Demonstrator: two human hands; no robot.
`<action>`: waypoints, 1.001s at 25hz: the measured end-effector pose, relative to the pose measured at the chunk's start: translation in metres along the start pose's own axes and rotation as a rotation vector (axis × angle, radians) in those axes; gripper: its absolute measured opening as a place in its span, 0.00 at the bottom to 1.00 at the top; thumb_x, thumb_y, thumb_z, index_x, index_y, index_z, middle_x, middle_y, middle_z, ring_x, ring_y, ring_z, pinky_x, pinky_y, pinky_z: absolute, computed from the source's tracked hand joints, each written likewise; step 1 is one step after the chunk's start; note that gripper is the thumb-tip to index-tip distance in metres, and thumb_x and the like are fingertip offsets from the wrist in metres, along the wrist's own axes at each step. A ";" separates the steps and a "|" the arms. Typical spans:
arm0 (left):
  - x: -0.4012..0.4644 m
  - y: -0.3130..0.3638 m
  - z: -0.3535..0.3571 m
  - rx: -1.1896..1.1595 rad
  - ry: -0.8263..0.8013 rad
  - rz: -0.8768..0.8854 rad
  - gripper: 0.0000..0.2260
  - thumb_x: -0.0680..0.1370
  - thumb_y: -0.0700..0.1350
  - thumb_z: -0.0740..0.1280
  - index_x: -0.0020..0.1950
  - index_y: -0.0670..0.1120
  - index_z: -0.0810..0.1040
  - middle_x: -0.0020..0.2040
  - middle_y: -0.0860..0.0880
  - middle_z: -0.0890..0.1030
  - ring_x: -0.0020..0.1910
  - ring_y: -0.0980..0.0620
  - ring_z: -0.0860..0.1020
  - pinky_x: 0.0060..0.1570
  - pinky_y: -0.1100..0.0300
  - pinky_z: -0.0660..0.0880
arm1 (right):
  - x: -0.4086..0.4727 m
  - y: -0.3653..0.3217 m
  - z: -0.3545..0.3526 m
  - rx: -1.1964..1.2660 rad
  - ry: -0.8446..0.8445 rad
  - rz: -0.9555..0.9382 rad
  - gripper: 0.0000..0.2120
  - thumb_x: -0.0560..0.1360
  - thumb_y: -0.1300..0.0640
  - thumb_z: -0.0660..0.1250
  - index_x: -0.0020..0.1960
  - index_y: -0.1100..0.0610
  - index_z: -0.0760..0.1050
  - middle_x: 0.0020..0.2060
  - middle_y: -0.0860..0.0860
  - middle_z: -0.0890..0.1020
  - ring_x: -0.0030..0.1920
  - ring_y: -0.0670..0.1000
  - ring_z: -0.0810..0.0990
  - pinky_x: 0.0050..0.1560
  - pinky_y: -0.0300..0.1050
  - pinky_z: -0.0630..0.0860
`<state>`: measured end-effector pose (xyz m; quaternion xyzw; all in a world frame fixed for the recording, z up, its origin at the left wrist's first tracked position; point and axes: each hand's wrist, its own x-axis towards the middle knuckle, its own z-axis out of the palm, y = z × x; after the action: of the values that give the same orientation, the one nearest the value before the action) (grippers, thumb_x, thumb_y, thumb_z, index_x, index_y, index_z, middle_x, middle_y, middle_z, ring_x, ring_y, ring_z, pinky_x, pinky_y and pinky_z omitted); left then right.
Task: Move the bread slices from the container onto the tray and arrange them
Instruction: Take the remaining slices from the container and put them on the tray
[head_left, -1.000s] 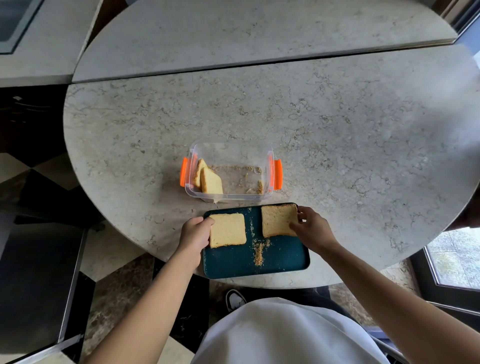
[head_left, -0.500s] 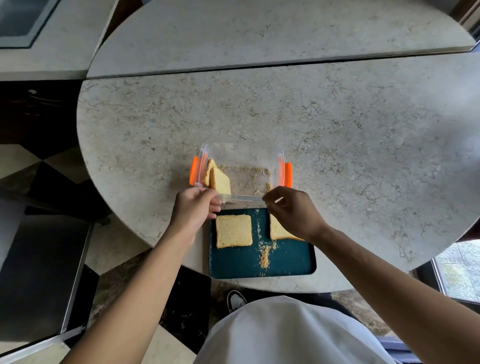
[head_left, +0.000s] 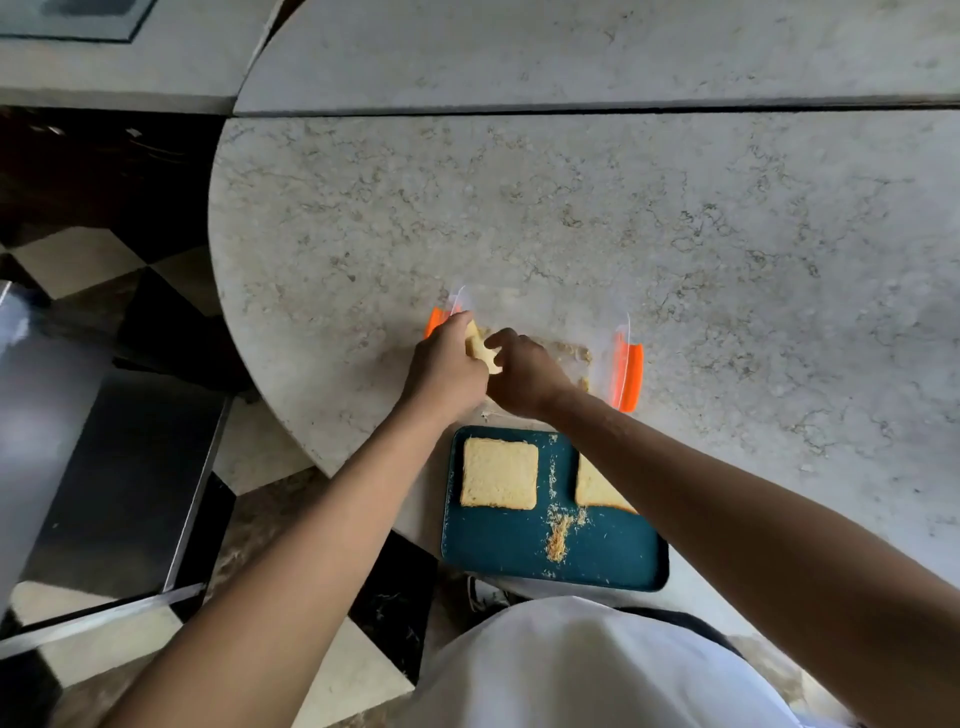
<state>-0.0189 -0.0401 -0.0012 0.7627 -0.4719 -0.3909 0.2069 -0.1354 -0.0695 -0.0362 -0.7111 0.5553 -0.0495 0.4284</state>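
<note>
A clear plastic container (head_left: 621, 332) with orange clips stands on the marble table just beyond a dark teal tray (head_left: 597, 551). Both hands are inside its left end. My left hand (head_left: 447, 364) and my right hand (head_left: 524, 376) close around the bread slices (head_left: 480, 349) standing there, mostly hidden between the fingers. On the tray lie two more slices: one flat at the far left (head_left: 498, 480), one at the far right (head_left: 597, 488) partly covered by my right forearm.
A pile of crumbs (head_left: 558, 540) lies in the tray's middle, and more crumbs sit on the container floor. The tray overhangs the round table's near edge (head_left: 311, 441). A checkered floor and a dark cabinet are to the left.
Both hands left the tray, rose past the container's near rim and reached into its left end, closing on the standing slices. The camera tilted, shifting the scene right and down.
</note>
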 end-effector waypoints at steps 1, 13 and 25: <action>0.002 0.002 0.000 0.014 -0.006 -0.009 0.29 0.73 0.33 0.59 0.74 0.48 0.68 0.71 0.45 0.74 0.69 0.45 0.72 0.64 0.56 0.70 | 0.006 -0.001 0.004 -0.018 -0.033 0.007 0.26 0.75 0.53 0.69 0.69 0.62 0.68 0.62 0.60 0.77 0.61 0.60 0.77 0.58 0.51 0.74; 0.020 0.007 0.028 0.586 0.059 0.174 0.11 0.73 0.34 0.64 0.55 0.36 0.75 0.57 0.36 0.80 0.67 0.38 0.71 0.69 0.54 0.56 | 0.021 0.031 0.006 0.026 -0.096 0.179 0.20 0.76 0.53 0.65 0.63 0.62 0.67 0.57 0.62 0.81 0.57 0.63 0.79 0.45 0.48 0.70; 0.038 -0.001 0.043 0.620 0.133 0.297 0.17 0.74 0.33 0.69 0.61 0.38 0.70 0.50 0.37 0.81 0.45 0.38 0.81 0.36 0.54 0.69 | 0.009 0.049 -0.014 0.064 0.032 0.208 0.11 0.75 0.55 0.65 0.55 0.59 0.74 0.50 0.58 0.82 0.45 0.56 0.76 0.41 0.48 0.70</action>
<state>-0.0430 -0.0710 -0.0439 0.7363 -0.6593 -0.1439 0.0504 -0.1762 -0.0858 -0.0633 -0.6349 0.6309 -0.0339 0.4447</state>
